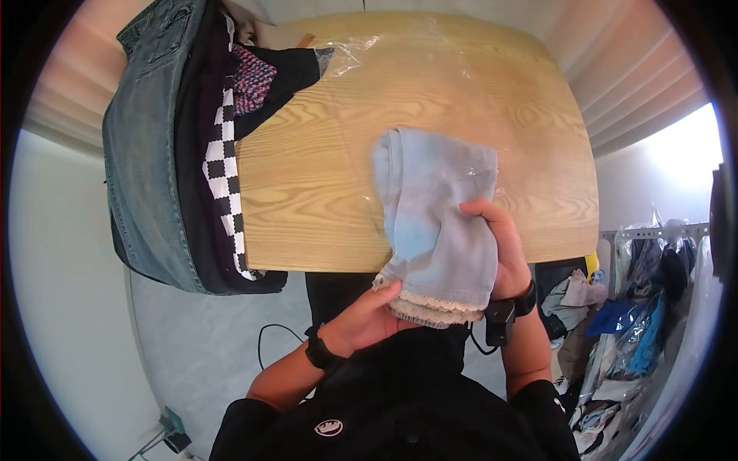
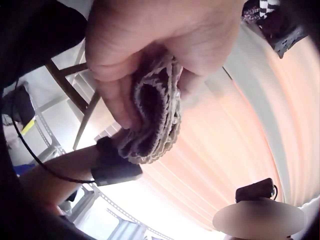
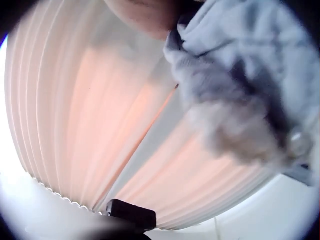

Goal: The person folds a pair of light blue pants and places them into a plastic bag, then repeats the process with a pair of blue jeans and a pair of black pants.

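Observation:
Both hands hold a folded light blue-grey garment (image 1: 442, 215) with cream lace trim (image 1: 434, 307), over the near edge of the table. My left hand (image 1: 365, 316) pinches the lace-trimmed end, thumb on top and fingers beneath. In the left wrist view, the layered lace edge (image 2: 167, 115) is bunched between the fingers and thumb. My right hand (image 1: 503, 250) grips the garment's right side, its thumb lying across the upper face and the other fingers hidden below. The right wrist view shows the blue-grey fabric (image 3: 250, 45) up close, with the lace blurred.
At the left of the wooden table (image 1: 300, 200) lies a pile with jeans (image 1: 146, 161), a black-and-white checkered cloth (image 1: 223, 169) and a pink-patterned fabric (image 1: 252, 81). Clear plastic film (image 1: 354, 54) lies toward the back. Bagged clothes (image 1: 646, 323) hang at the right.

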The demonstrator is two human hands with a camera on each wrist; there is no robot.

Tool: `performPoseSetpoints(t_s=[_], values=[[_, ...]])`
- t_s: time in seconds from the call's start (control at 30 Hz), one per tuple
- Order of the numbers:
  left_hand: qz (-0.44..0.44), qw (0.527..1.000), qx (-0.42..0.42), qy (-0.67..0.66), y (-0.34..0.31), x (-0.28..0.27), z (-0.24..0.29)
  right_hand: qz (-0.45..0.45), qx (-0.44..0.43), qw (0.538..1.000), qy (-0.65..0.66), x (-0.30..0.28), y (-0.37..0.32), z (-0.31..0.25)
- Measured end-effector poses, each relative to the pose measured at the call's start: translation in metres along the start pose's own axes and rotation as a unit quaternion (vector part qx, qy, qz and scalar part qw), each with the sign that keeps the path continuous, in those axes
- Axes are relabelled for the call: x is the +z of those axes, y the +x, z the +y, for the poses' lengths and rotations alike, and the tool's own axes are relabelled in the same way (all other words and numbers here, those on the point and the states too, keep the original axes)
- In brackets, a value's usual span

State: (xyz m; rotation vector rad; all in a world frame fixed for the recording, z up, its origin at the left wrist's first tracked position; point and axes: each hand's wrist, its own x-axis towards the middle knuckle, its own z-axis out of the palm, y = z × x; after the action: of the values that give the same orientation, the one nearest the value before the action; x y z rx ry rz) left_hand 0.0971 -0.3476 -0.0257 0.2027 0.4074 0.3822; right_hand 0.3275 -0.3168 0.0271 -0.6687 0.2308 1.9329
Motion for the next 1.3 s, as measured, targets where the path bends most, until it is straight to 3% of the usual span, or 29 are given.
performPoseSetpoints(t_s=[0.13,0.23,0.33,0.37,0.5,0.57,0.63,0.73,0.77,0.87,0.97,1.07,1.17,1.3], values=[[-0.015,0.999,0.032,0.03,-0.006,0.015,0.011,0.043,-0.069,0.986,-0.143,-0.004,-0.019,0.003],[-0.005,0.997,0.059,0.04,0.004,0.023,0.015,0.005,-0.136,0.977,-0.162,-0.02,-0.032,0.014],[-0.006,0.997,0.073,0.036,0.02,0.024,0.013,-0.12,-0.138,0.983,-0.002,-0.054,-0.032,0.024],[-0.004,0.996,0.082,0.036,0.025,0.025,0.011,-0.158,-0.142,0.977,-0.034,-0.056,-0.033,0.026],[0.039,0.988,0.113,0.1,0.039,0.031,0.002,-0.089,-0.222,0.97,-0.039,-0.066,-0.039,0.058],[0.032,0.939,0.123,0.319,0.038,0.034,0.007,-0.025,-0.246,0.968,-0.047,-0.056,-0.044,0.07],[0.019,0.853,0.15,0.5,0.035,0.043,0.017,0.022,-0.249,0.967,-0.057,-0.058,-0.039,0.07],[0.009,0.599,0.258,0.758,0.043,0.033,0.034,0.049,-0.264,0.963,-0.026,-0.054,-0.033,0.061],[0.031,0.581,0.22,0.783,0.044,0.035,0.039,0.052,-0.282,0.958,-0.025,-0.052,-0.03,0.059],[0.079,0.467,0.208,0.856,0.054,0.044,0.044,0.054,-0.303,0.951,-0.025,-0.044,-0.025,0.055],[0.09,0.396,0.313,0.858,0.069,0.024,0.032,0.059,-0.293,0.953,-0.041,-0.042,-0.021,0.047],[0.132,0.311,0.264,0.904,0.071,0.021,0.025,0.067,-0.292,0.953,-0.056,-0.046,-0.018,0.038],[0.135,0.354,0.285,0.88,0.074,0.023,0.025,0.073,-0.287,0.954,-0.05,-0.046,-0.02,0.031],[0.158,0.377,0.311,0.858,0.077,0.021,0.026,0.066,-0.286,0.955,-0.042,-0.046,-0.018,0.025]])
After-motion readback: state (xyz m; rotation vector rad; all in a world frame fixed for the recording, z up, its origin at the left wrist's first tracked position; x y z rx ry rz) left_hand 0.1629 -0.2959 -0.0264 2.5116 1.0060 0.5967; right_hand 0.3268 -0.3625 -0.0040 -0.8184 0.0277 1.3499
